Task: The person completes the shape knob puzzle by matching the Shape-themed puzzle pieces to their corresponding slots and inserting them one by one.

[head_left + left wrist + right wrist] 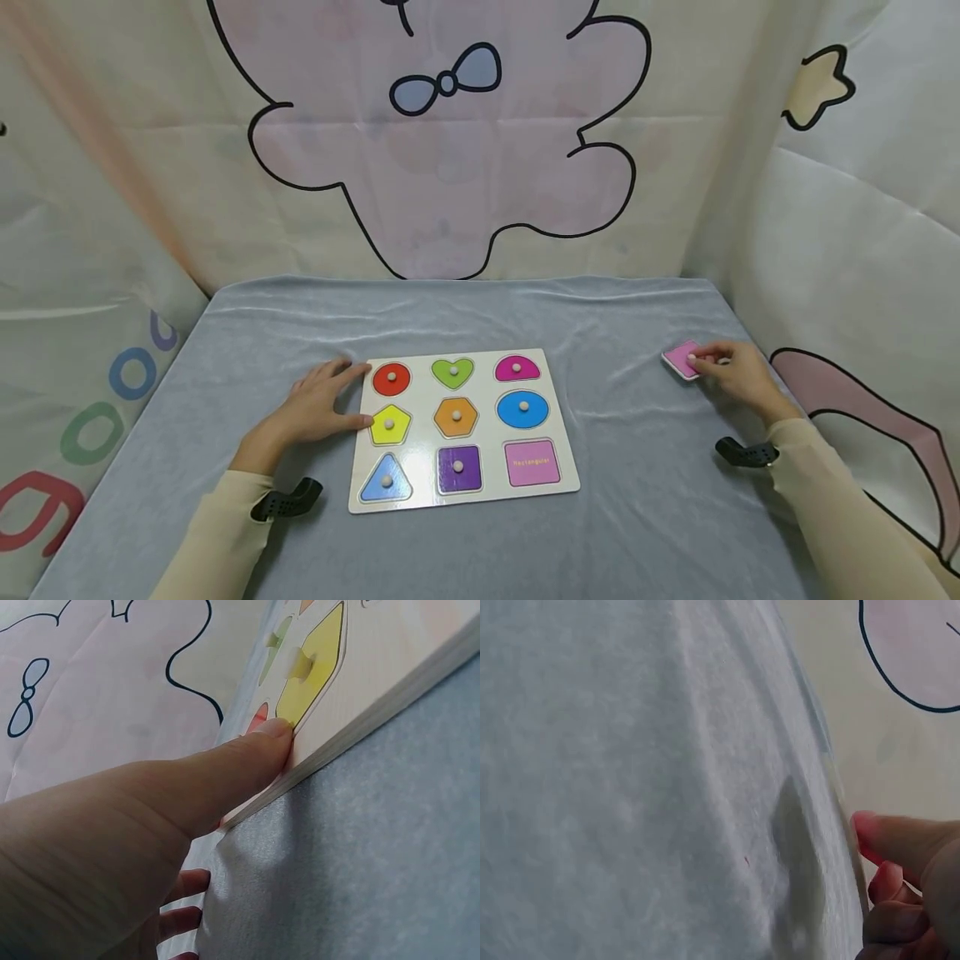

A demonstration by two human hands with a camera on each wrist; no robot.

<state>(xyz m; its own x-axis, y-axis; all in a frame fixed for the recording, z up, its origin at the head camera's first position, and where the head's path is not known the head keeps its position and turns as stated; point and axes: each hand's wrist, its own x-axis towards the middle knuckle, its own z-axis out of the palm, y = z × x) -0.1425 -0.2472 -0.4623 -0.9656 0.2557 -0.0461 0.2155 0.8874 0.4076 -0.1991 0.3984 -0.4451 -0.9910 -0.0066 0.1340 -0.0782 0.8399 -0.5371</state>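
A white wooden shape puzzle board (480, 458) lies on the cloth at the middle of the head view. My left hand (318, 406) rests against its left side, with the thumb (251, 757) on the board beside the yellow pentagon piece (319, 664) and the other fingers spread out. Far to the right, my right hand (738, 375) pinches a pink puzzle piece (678, 358) by its knob and holds it tilted. At the board's lower right corner, the pink recess (532, 468) lettered "Rectangular" lies bare. In the right wrist view the piece is almost edge-on.
Several knobbed pieces sit in the board, among them a purple square (468, 475), a blue oval (532, 412) and a red circle (386, 385). Grey cloth (637, 517) covers the table. Printed curtains (450, 167) hang behind and at both sides.
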